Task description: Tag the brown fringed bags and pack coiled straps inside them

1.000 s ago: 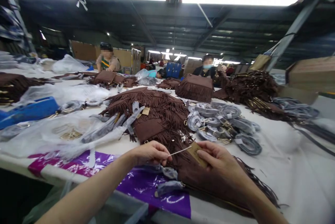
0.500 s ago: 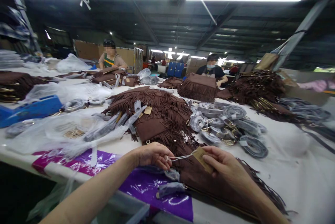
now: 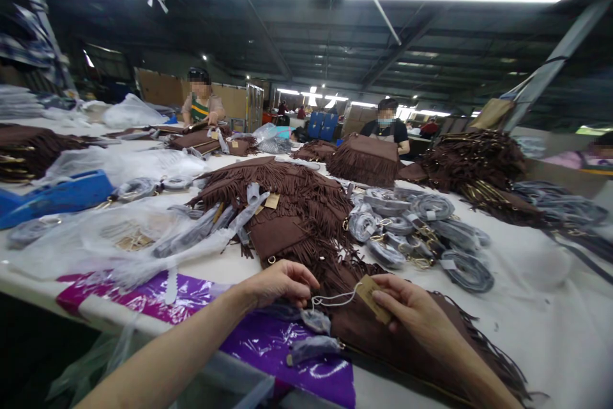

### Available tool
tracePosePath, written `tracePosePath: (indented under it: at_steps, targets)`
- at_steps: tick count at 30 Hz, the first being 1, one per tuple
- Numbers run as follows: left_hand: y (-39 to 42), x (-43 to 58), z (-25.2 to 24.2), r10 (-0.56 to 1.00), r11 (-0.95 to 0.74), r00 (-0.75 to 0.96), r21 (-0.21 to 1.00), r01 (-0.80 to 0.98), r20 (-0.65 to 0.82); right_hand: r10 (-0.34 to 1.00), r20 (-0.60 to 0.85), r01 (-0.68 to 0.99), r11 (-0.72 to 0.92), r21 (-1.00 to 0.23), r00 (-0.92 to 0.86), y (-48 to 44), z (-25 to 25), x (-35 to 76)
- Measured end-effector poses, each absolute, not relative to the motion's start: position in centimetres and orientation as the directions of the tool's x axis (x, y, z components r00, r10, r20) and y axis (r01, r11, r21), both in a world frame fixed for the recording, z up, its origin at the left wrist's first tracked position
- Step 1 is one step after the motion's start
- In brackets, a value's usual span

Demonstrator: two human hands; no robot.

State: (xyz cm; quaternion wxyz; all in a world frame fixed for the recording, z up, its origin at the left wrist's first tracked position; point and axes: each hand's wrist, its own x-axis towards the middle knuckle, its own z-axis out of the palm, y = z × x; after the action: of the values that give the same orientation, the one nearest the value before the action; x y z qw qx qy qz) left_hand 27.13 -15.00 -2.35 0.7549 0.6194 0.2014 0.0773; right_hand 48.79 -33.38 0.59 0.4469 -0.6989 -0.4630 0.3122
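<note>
- While the right hand (image 3: 414, 307) holds a small tan tag (image 3: 374, 298) pinched between thumb and fingers, the left hand (image 3: 285, 282) hangs just beside the free end of its string (image 3: 338, 300).
- The left fingers are half curled, with index finger and thumb close together; whether they have hold of the string, I cannot tell.
- The string runs slack from the tag's upper left corner towards the left hand, in a loose loop.
- The tag tilts above a brown fringed bag (image 3: 373, 340), which lies flat at the near edge of the table (image 3: 536, 307), its fringe showing at the right.
- Two grey wrapped pieces, the nearer one (image 3: 314, 349) by a shiny purple sheet (image 3: 287, 326), lie to the bag's left.
- Beyond the hands rises a heap of fringed bags (image 3: 282, 189), with another tan tag (image 3: 272, 201) on it.
- Coiled grey straps (image 3: 465, 270) lie right of the heap; clear plastic (image 3: 67, 262) spreads to its left.
- Across the table are two co-workers, one in a green apron (image 3: 198, 110), one in dark clothing (image 3: 400, 133).
</note>
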Motion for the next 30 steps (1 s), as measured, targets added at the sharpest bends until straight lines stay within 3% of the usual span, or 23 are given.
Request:
tracePosePath:
  at_steps: [3, 7, 12, 19, 22, 24, 26, 28, 30]
  targets:
    - [-15.5, 27.3, -2.1, 0.504, -0.106, 0.860, 0.982, 0.154, -0.081, 0.932, -0.030, 0.374, -0.175, -0.911, 0.362, -33.5, 0.1, 48.9]
    - [-16.7, 27.2, -1.9, 0.518, -0.631, 0.834, 0.743, 0.224, 0.189, 0.935, -0.030, 0.373, -0.170, -0.912, 0.354, -33.5, -0.1, 48.8]
    - [-17.4, 27.1, -2.4, 0.272, -0.794, 0.922, 0.605, 0.053, 0.276, 0.932, -0.035, 0.382, -0.182, -0.906, 0.360, -33.7, -0.4, 48.8]
    - [-16.6, 28.4, -3.5, 0.249, -0.784, 0.950, 0.614, 0.085, 0.186, 0.929, -0.047, 0.382, -0.197, -0.903, 0.367, -33.8, -0.5, 48.5]
    - [-16.3, 28.9, -3.9, 0.263, -0.737, 0.945, 0.673, 0.068, 0.193, 0.923, -0.044, 0.387, -0.204, -0.899, 0.382, -34.2, -0.8, 48.9]
    - [-15.9, 28.9, -4.0, 0.369, -0.593, 0.906, 0.803, 0.057, 0.208, 0.915, -0.034, 0.406, -0.211, -0.889, 0.401, -34.7, -1.1, 49.8]
    - [-15.7, 28.9, -3.8, 0.510, -0.314, 0.847, 0.949, 0.019, 0.152, 0.897, -0.032, 0.455, -0.255, -0.853, 0.442, -35.2, -1.4, 51.0]
    - [-15.8, 29.0, -3.4, 0.572, -0.046, 0.818, 0.998, -0.045, 0.063, 0.889, 0.015, 0.571, -0.282, -0.771, 0.458, -35.5, -1.3, 51.8]
    - [-16.4, 29.2, -2.5, 0.557, 0.060, 0.829, 0.993, -0.101, 0.051, 0.875, 0.173, 0.724, -0.247, -0.644, 0.452, -35.4, -0.7, 51.7]
